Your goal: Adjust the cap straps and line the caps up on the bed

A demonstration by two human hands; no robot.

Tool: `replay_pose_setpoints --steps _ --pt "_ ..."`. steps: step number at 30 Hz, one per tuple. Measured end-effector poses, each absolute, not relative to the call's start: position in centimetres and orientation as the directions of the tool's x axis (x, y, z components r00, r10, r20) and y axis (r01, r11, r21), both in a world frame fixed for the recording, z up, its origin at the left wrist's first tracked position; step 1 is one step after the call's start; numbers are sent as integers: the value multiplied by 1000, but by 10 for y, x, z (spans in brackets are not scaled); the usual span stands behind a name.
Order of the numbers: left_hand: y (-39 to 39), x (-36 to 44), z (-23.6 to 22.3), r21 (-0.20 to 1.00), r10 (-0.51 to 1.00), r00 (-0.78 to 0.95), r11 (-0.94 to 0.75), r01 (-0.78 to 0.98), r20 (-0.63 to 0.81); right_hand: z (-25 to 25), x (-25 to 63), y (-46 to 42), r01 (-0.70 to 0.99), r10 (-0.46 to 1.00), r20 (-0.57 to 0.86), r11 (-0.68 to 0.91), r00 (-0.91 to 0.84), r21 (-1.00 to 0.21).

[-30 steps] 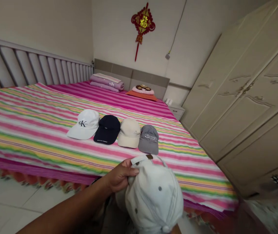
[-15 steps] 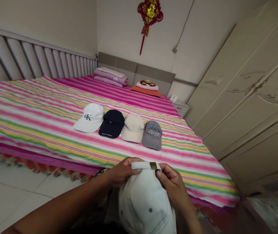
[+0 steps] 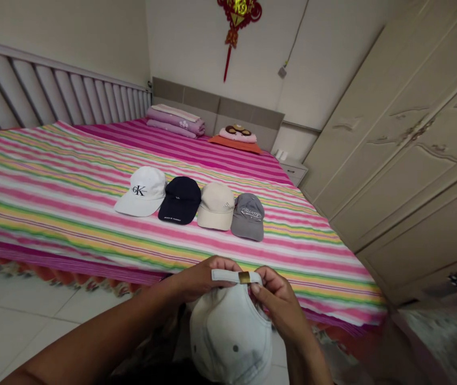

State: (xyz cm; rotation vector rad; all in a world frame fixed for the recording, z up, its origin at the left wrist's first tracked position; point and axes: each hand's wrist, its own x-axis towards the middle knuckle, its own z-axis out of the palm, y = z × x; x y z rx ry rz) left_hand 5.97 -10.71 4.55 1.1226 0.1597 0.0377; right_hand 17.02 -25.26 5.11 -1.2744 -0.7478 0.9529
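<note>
Our left hand and right hand are closed on the back strap of the pale cap, which hangs below them in front of the bed. We note the strap running crosswise, its brass buckle nearer the right hand.

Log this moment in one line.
Left hand: holds pale domed fabric cap by strap; Right hand: pinches strap beside brass-coloured buckle; On striped cloth bedspread: white cap, navy cap, beige cap, grey cap
</note>
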Motion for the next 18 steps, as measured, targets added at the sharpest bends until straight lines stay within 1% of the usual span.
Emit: replay_pose_setpoints --steps 3,6,12,18 --pt "-110 61 41 880 151 978 472 54 -141 52 171 -254 -257 919 -47 60 391 -965" --pt "-112 62 39 871 194 973 492 14 -126 50 171 -252 -314 929 -11 114 369 -942" --pt "-116 62 40 829 133 986 559 9 -100 41 169 -248 -348 901 -58 106 429 -931" --pt "-120 63 37 786 140 980 618 25 -142 37 167 -247 -368 909 -69 97 411 -925"
